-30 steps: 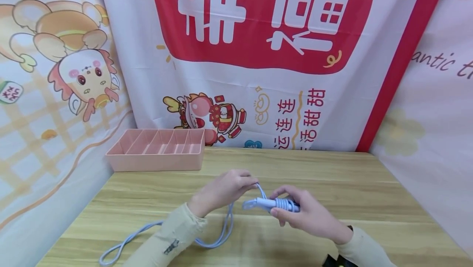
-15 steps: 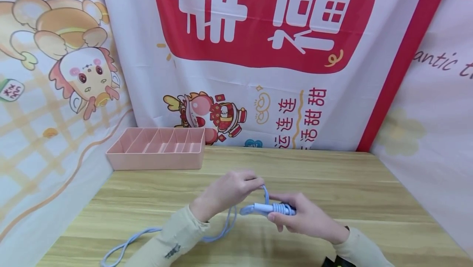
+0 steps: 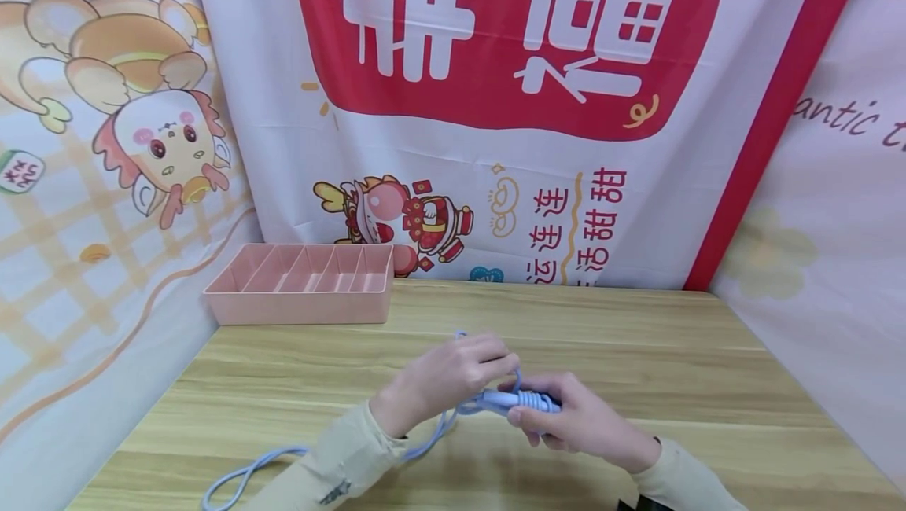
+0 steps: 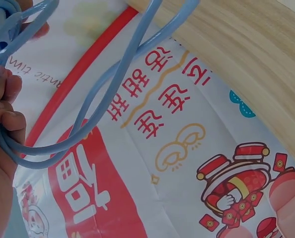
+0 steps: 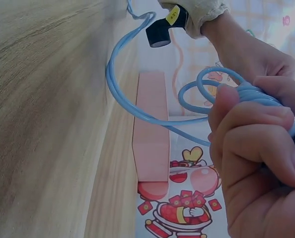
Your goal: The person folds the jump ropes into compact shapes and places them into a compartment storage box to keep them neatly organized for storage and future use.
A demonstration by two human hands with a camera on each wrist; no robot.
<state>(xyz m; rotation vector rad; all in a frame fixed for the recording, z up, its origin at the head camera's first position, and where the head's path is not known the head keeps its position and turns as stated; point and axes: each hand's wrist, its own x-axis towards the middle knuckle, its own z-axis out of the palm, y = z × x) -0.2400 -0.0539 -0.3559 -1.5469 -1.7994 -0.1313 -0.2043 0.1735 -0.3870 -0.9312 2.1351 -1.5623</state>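
Observation:
A light-blue jump rope [image 3: 500, 398] has its cord wound in several turns round the handle part. My right hand [image 3: 583, 420] grips this wound bundle, thumb on the near side. Just left of it, my left hand [image 3: 453, 376] pinches the doubled cord close to the coils. In the left wrist view, the doubled cord [image 4: 105, 94] runs in a wide loop from the fingers. The right wrist view shows curled fingers round the coils [image 5: 257, 94] and small loops sticking out. The cord's folded tail [image 3: 258, 462] lies on the table at the left, partly hidden by the left sleeve.
A pink divided box [image 3: 300, 308] stands at the back left of the wooden table [image 3: 602, 330]. Behind it hangs a printed red and white cloth [image 3: 495, 141]. Patterned cloth also borders both sides.
My left hand has moved right and slightly down with the cord, over the front of the bundle. The right hand has shifted slightly left, still gripping. The tail on the table has crept slightly right.

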